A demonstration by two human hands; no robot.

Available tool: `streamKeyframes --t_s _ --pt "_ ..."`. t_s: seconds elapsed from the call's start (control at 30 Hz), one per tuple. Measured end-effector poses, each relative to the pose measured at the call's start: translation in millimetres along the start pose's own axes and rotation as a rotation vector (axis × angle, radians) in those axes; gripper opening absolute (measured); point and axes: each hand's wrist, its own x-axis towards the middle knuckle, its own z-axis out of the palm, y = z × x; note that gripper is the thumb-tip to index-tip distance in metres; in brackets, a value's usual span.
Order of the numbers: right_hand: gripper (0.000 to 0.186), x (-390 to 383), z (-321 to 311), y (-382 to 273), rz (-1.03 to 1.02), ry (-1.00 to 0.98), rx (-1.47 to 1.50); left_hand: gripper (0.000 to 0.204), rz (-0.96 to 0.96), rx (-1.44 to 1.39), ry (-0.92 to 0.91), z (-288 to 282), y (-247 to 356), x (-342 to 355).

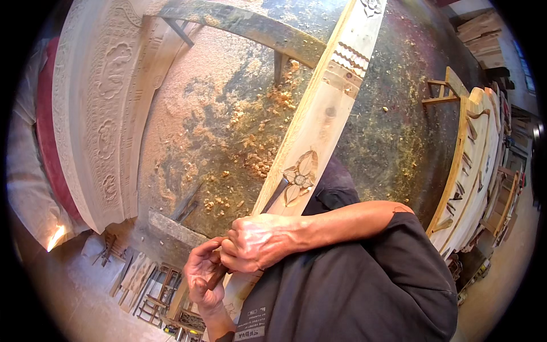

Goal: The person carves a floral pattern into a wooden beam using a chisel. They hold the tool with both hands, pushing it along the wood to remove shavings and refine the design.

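Left: a large pale wooden panel [105, 122], its face carved in relief with medallions and borders, beside red fabric [48, 131] and a greyish sheet [27, 176]. Centre: dark, mottled floor [387, 142], strewn with pinkish sawdust [171, 108] and curled wood shavings [259, 166]. Right: a long pale counter [472, 199] bearing a row of hand tools [458, 191]; near its far end, a small wooden frame [440, 100]; beyond, stacked boards [481, 37]. Lower left: shaped wooden slats [134, 278], side by side.
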Motion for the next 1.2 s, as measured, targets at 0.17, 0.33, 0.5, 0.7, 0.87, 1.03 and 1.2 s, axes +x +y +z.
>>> streamKeyframes --t_s 0.17,0.33,0.5,0.7,0.87,1.03,1.2 --pt "0.021 4 -11 -19 -0.067 -0.065 -0.317 0.101 0.062 -0.024 0.016 -2 -2 1" --pt "0.034 22 -6 -20 0.092 -0.03 -0.231 0.108 0.129 -0.266 0.106 -25 5 2" --pt "0.034 54 12 -15 0.29 0.213 -0.201 0.118 0.301 -0.639 0.241 2 3 7" --pt "0.039 67 10 -6 0.37 0.264 -0.238 0.113 0.123 -0.12 -0.02 24 -22 12" --pt "0.041 63 6 8 0.397 0.286 -0.234 0.115 0.037 -0.037 -0.035 34 -33 19" --pt "0.037 60 4 17 0.4 0.305 -0.18 0.123 0.008 -0.102 -0.163 59 -23 43" --pt "0.034 59 2 19 0.393 0.323 -0.155 0.127 0.042 -0.104 -0.099 69 -22 45"
